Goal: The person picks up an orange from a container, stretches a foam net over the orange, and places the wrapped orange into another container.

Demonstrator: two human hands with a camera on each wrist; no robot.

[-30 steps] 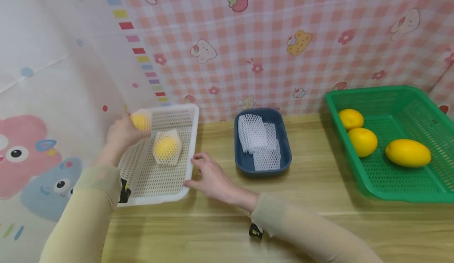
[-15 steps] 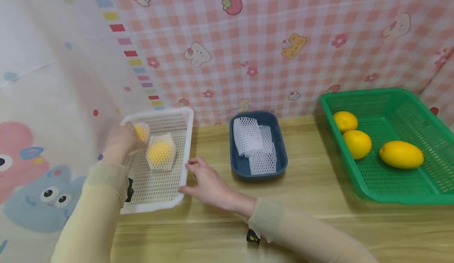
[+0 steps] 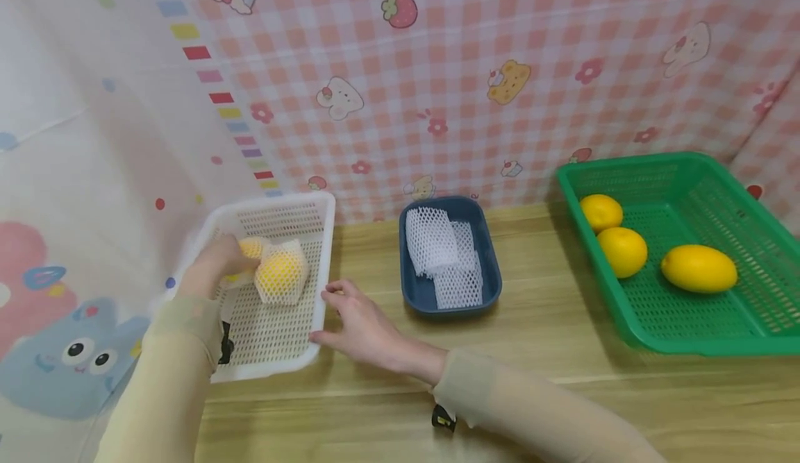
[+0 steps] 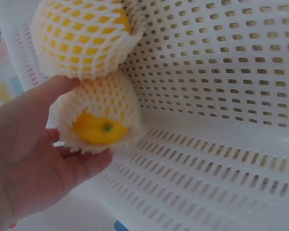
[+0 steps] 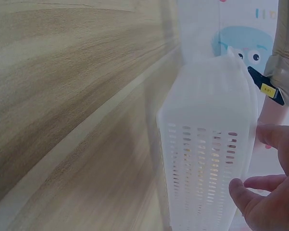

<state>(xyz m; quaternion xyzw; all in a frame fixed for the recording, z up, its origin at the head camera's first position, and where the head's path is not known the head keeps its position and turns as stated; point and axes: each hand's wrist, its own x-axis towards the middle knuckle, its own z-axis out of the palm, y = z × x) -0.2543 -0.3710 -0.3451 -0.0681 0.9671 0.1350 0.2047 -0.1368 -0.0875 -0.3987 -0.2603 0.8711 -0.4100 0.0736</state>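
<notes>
My left hand [image 3: 215,262] is down inside the white basket [image 3: 328,241], gripping a yellow citrus fruit [image 4: 101,127] in a white foam net sleeve. In the left wrist view the thumb lies over it, the fingers lie beneath, and its green stem end shows through the sleeve opening. A second netted fruit [image 3: 280,273] rests in the basket right against the held one. My right hand [image 3: 365,327] touches the basket's right rim with spread thumb and fingertips; the right wrist view shows these fingertips [image 5: 238,187] along the rim.
A dark blue tray [image 3: 409,296] with several folded foam net sleeves [image 3: 432,241] stands mid-table. On the right, a green basket [image 3: 625,310] holds bare yellow fruits [image 3: 698,268]. A checked cloth [image 3: 387,130] hangs behind the wooden table [image 3: 531,338].
My left hand has lowered the netted fruit from above the basket's back left corner down into it, beside the other netted fruit. My right hand has stayed at the rim.
</notes>
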